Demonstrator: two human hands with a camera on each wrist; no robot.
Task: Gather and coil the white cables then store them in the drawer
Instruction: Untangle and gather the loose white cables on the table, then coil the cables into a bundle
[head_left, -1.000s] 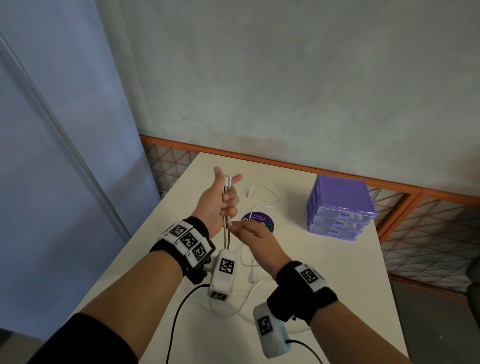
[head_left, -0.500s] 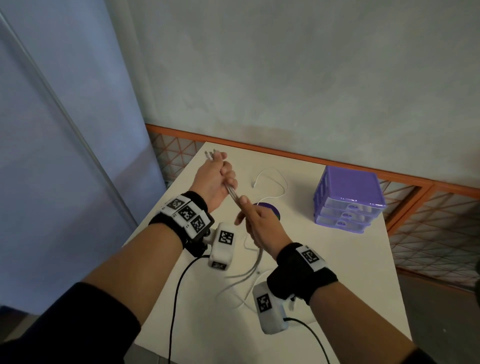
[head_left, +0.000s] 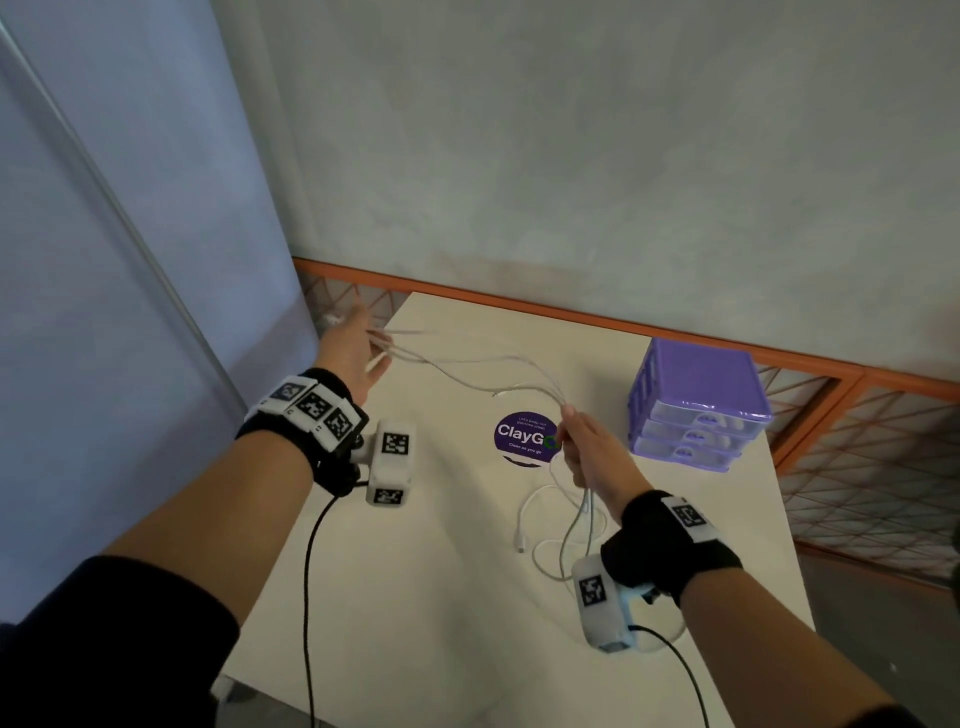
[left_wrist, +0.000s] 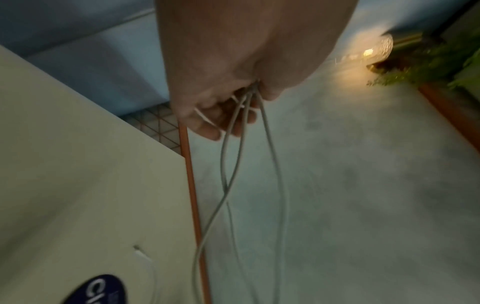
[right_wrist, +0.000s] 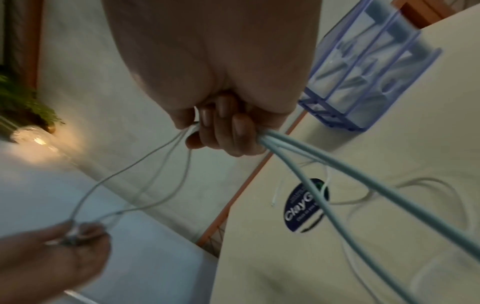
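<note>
Several thin white cables (head_left: 483, 364) stretch in the air between my two hands. My left hand (head_left: 353, 348) pinches their ends out past the table's far left corner; the left wrist view shows the cables (left_wrist: 231, 164) leaving my curled fingers (left_wrist: 207, 115). My right hand (head_left: 587, 447) grips the same cables (right_wrist: 324, 162) above the purple sticker, and the slack hangs down to loops (head_left: 561, 530) lying on the white table (head_left: 441, 597). The purple drawer unit (head_left: 696, 405) stands at the far right with its drawers closed.
A round purple sticker (head_left: 524, 439) marks the table's middle. An orange-framed wire mesh rail (head_left: 831, 415) runs behind and right of the table. A grey wall is behind, a blue panel (head_left: 130, 260) on the left. Black leads trail from the wrist cameras.
My hands were close together on the cables; now they have pulled apart, left hand going far left and right hand sliding right along the cables, drawing them out in a long span.
</note>
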